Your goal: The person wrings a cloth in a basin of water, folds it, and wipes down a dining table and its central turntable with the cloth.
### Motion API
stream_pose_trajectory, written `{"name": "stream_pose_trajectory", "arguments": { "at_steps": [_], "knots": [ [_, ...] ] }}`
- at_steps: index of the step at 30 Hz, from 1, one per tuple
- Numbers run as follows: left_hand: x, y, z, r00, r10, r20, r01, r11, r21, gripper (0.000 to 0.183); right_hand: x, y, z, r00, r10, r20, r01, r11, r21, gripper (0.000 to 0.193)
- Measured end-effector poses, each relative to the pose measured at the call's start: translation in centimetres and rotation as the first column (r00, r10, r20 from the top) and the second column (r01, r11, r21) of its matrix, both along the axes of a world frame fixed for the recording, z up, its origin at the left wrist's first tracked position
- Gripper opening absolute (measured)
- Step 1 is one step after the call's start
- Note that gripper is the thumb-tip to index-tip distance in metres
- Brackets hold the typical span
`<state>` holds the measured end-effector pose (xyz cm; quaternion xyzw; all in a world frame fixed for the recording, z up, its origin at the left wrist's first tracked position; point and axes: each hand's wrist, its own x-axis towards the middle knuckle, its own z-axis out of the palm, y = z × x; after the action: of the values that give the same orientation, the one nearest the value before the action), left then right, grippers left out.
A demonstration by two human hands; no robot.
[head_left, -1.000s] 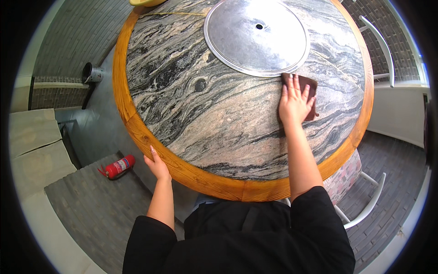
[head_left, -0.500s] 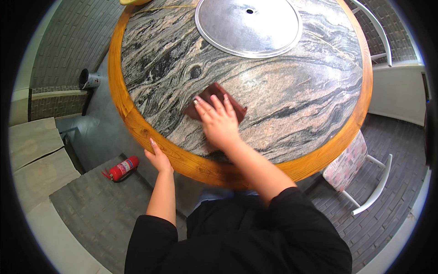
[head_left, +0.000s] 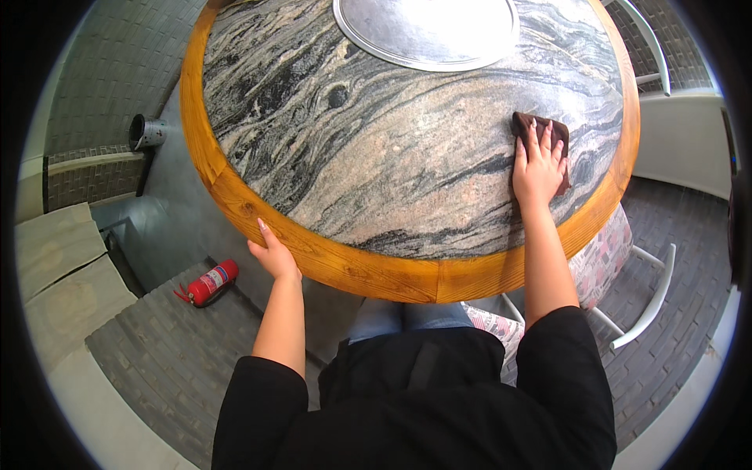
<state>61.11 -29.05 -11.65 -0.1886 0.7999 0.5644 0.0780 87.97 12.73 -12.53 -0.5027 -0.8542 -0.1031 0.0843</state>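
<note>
My right hand lies palm down, fingers spread, on a folded dark brown cloth and presses it to the tabletop. Beneath the cloth is the swirled grey, black and pinkish stone top of a round table, toward its right side. My left hand is at the near left of the wooden table rim. Its thumb rests on top and its other fingers curl under the edge, mostly hidden there.
A round metal plate is set on the tabletop's far part. A patterned chair stands close at the right, with another seat partly under the near rim. A red fire extinguisher and a cylindrical bin are at the left.
My right hand and the cloth have moved right across the stone, from left of centre. My left hand stays at the rim. The table sits slightly higher in view.
</note>
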Motion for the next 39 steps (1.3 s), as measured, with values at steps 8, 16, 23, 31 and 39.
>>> {"name": "stream_pose_trajectory", "arguments": {
  "at_steps": [8,16,23,31,39],
  "knots": [
    [0.1,-0.2,0.0,0.998,0.004,-0.056,-0.007,0.998,-0.055,0.083,-4.6,-6.7,0.1,0.993,0.106,-0.049,-0.109,0.991,-0.075,0.052],
    [-0.1,-1.0,-0.6,0.992,-0.046,-0.115,0.05,0.998,0.038,0.08,-10.6,-18.5,2.3,0.91,0.323,-0.261,-0.377,0.905,-0.196,0.047],
    [-0.3,-0.6,-0.9,0.993,-0.028,-0.118,0.022,0.998,-0.058,0.089,-12.7,-29.0,2.3,0.775,0.492,-0.396,-0.605,0.758,-0.242,0.051],
    [-0.4,-0.9,-0.9,0.995,-0.005,-0.102,-0.001,0.998,-0.06,0.09,-9.1,-24.4,2.0,0.843,0.4,-0.36,-0.5,0.828,-0.252,0.056],
    [-0.4,-0.6,-1.1,0.991,0.01,-0.131,-0.026,0.992,-0.124,0.087,-4.8,-20.9,2.3,0.922,0.328,-0.204,-0.363,0.916,-0.169,0.056]
  ]
}}
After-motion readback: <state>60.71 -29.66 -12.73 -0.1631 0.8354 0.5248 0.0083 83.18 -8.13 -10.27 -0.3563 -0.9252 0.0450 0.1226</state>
